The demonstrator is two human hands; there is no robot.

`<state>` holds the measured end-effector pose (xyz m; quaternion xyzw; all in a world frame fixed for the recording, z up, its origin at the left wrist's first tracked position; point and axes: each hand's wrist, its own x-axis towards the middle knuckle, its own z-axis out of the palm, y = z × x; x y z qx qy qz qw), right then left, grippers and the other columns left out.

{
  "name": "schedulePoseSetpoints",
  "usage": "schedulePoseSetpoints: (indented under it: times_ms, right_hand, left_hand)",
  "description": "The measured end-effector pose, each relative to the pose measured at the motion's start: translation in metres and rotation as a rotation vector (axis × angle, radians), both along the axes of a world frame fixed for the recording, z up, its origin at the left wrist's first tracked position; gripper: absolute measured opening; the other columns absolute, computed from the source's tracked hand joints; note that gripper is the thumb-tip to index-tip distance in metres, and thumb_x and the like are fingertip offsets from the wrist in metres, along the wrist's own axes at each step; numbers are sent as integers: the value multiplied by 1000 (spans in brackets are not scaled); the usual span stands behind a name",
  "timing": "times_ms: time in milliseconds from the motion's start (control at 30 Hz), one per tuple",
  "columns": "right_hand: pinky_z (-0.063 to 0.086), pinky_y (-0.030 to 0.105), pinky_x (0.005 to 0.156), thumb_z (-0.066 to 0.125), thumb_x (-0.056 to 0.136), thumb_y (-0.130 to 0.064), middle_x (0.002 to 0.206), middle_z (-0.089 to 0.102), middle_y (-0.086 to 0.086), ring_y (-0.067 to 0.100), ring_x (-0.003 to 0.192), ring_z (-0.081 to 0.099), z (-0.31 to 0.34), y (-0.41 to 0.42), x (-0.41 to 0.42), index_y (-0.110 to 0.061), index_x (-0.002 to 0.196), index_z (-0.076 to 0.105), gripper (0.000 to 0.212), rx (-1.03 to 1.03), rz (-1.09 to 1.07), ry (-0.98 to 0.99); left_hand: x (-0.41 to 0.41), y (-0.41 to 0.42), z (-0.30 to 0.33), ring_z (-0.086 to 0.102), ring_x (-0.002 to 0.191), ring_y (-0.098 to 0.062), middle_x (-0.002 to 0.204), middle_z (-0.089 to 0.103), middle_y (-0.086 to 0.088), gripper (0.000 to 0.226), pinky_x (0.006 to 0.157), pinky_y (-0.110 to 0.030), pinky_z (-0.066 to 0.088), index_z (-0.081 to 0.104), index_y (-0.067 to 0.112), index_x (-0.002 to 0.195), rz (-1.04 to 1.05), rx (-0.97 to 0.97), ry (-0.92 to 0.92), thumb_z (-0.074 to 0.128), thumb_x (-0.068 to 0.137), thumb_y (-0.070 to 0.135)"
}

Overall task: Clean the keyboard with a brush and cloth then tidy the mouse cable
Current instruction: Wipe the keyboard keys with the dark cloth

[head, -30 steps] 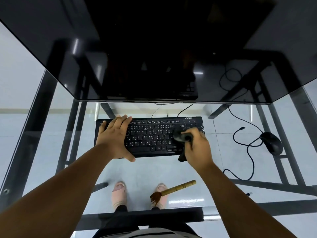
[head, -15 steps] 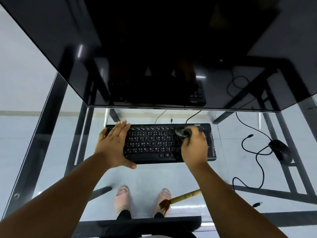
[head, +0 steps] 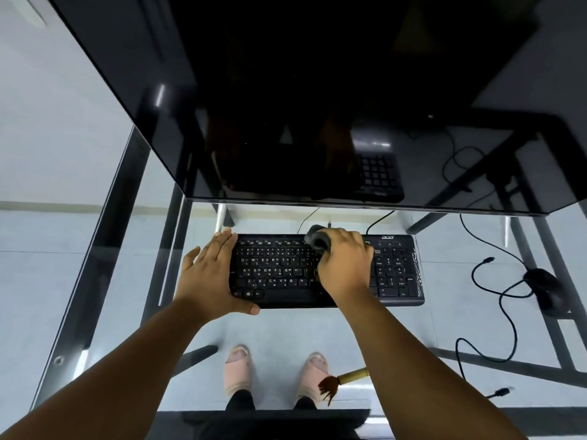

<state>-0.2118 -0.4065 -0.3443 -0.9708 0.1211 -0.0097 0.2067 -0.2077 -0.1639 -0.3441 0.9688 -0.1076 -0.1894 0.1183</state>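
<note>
A black keyboard (head: 276, 271) lies on the glass desk below the monitor. My left hand (head: 211, 274) lies flat over its left end, fingers together, thumb along the front edge. My right hand (head: 344, 262) is closed on a bunched dark grey cloth (head: 317, 239), which presses on the top key rows right of centre. A brush (head: 344, 379) with a bamboo handle and brown bristles lies on the glass near the front edge, partly behind my right forearm. The black mouse (head: 544, 290) sits at the right, its cable (head: 495, 312) looping loosely across the glass.
A large dark monitor (head: 317, 106) overhangs the back of the desk. The glass desk top (head: 317, 328) has black frame bars beneath. A loose cable plug (head: 502, 392) lies at the front right. A person's feet in sandals show through the glass.
My right hand has moved the cloth up and leftward, from the lower middle keys to the top rows. My left hand has slid further onto the keyboard's left end.
</note>
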Motion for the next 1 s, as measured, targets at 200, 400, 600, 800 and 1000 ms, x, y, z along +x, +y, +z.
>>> schedulePoseSetpoints:
  times_ms: [200, 400, 600, 800, 1000]
  right_hand:
    - [38, 37, 92, 54, 87, -9, 117, 64, -8, 18, 112, 50, 3, 43, 25, -25, 119, 63, 37, 87, 209, 88]
    - [40, 37, 100, 57, 84, -1, 116, 63, -11, 14, 108, 50, 7, 51, 23, -29, 117, 64, 43, 138, 439, 87]
    - [45, 43, 91, 51, 84, -6, 110, 66, 3, 24, 107, 52, -1, 11, 26, -15, 115, 64, 34, 30, -27, 88]
    - [40, 40, 97, 55, 86, -9, 115, 64, -3, 20, 109, 52, 1, 81, 44, -21, 118, 63, 35, 110, 253, 143]
    - [39, 39, 99, 56, 80, 6, 116, 64, -11, 14, 109, 51, 0, 56, 25, -28, 114, 67, 50, 189, 463, 46]
  left_hand:
    - [8, 18, 3, 7, 149, -10, 163, 3, 8, 150, 121, -40, 2, 1, 22, 155, -4, -17, 29, 75, 37, 80]
    - [12, 32, -1, 15, 148, -13, 162, 14, 5, 155, 120, -36, 6, -9, 32, 152, -11, -63, 106, 81, 33, 74]
    - [11, 35, -1, 17, 148, -15, 162, 17, 4, 154, 119, -34, 7, -9, 33, 152, -7, -107, 101, 85, 35, 69]
    - [9, 37, -2, 12, 148, -11, 163, 4, 12, 154, 120, -36, 5, -9, 33, 153, -1, -125, 83, 82, 35, 73]
    - [10, 39, -5, 6, 149, -8, 162, -5, 15, 151, 119, -36, 2, -10, 32, 152, -15, -104, 66, 78, 38, 77]
